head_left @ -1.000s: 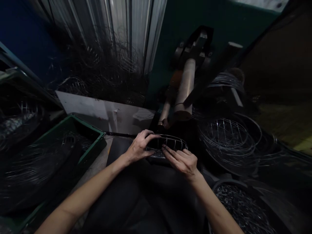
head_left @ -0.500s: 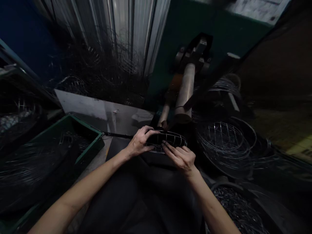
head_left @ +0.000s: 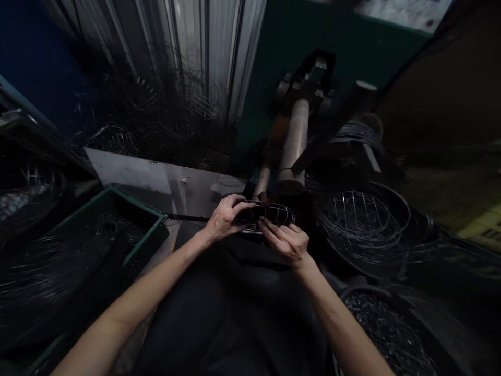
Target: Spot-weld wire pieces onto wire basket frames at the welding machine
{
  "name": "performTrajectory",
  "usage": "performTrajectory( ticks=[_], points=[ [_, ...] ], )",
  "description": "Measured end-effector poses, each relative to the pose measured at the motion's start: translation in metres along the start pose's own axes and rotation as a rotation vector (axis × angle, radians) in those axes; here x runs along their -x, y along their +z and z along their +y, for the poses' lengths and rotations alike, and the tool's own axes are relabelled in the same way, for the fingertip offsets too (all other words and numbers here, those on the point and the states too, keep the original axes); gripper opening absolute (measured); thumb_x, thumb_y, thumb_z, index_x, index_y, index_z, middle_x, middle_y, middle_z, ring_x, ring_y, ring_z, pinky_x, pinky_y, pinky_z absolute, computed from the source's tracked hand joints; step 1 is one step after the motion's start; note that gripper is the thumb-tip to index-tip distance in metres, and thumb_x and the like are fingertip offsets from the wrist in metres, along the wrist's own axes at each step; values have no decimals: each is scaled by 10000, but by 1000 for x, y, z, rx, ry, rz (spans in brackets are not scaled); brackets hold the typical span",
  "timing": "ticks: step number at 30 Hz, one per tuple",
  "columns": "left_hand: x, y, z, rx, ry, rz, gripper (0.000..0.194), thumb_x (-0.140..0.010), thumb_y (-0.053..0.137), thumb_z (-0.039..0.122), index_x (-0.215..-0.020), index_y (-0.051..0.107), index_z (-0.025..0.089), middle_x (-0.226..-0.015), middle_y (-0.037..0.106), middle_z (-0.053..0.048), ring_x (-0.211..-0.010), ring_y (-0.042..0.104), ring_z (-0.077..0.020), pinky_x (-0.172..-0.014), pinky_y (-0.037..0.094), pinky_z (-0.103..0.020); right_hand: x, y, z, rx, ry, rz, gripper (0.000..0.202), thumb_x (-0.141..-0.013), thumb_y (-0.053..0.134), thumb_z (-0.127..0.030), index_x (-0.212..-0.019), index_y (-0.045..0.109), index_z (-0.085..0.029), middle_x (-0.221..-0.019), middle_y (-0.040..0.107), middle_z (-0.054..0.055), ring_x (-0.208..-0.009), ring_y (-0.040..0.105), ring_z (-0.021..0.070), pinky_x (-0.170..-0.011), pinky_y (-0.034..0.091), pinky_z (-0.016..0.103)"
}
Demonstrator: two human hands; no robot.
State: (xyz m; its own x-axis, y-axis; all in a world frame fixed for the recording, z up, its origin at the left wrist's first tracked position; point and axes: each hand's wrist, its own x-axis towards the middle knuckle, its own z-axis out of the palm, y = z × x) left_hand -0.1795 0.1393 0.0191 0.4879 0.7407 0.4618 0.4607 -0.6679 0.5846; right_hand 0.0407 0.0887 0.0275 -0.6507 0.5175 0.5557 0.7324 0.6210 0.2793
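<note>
Your left hand grips the left side of the round wire frame, thumb below, fingers above. Your right hand grasps its near right side, fingertips at the opening. Frame's ahead of you, tilted, by the lower rod tip; can't tell if touching. Green crate left, wire rings right.

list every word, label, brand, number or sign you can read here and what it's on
No readable text anywhere.
Yellow surface at far right: dark marks, too blurred to tell if they are lettering.
Pale panel at the top: blurred, nothing legible.
Held wire piece and green crate: no text visible.
</note>
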Motion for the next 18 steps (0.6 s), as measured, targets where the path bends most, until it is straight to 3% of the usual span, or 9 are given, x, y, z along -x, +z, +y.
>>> performTrajectory(
  ticks=[5, 9, 11, 14, 18],
  points=[
    [4, -10, -17, 36, 46, -31, 581, -727, 659, 242, -1270, 455, 232, -1230, 470, -104, -1175, 448, -271, -1007, 375, -451, -12, 3, -16, -91, 166, -91, 318, -909, 460, -183, -1156, 611, -314, -1215, 597, -26, -604, 553, 73, -573, 346, 293],
    [18, -22, -35, 89, 14, 69, 840, -671, 730, 311, -1376, 283, 217, -1330, 388, -142, -1215, 410, -288, -1028, 351, -468, -11, -13, -26, -192, 336, -129, 343, -923, 420, -229, -1212, 573, -329, -1173, 626, 4, -699, 618, 114, -601, 377, 286],
    [29, -29, -36, 122, -32, 141, 956, -646, 753, 346, -1407, 188, 218, -1332, 377, -151, -1203, 423, -287, -1018, 363, -465, 9, -26, -34, -209, 482, -102, 357, -919, 423, -276, -1253, 541, -320, -1146, 643, 31, -785, 642, 152, -628, 404, 287],
    [37, -35, -19, 108, -78, 197, 923, -686, 723, 357, -1411, 163, 244, -1296, 414, -127, -1194, 436, -276, -1016, 368, -454, 63, -38, -48, -163, 635, -61, 378, -909, 430, -323, -1273, 525, -301, -1087, 671, 51, -805, 657, 186, -639, 439, 295],
    [21, -27, 0, 19, -106, 99, 847, -689, 703, 323, -1393, 237, 255, -1300, 425, -109, -1200, 425, -292, -1017, 363, -470, 142, -34, -67, -142, 722, -128, 368, -898, 435, -354, -1235, 561, -278, -1032, 693, 41, -811, 669, 190, -670, 481, 291]
  ],
)
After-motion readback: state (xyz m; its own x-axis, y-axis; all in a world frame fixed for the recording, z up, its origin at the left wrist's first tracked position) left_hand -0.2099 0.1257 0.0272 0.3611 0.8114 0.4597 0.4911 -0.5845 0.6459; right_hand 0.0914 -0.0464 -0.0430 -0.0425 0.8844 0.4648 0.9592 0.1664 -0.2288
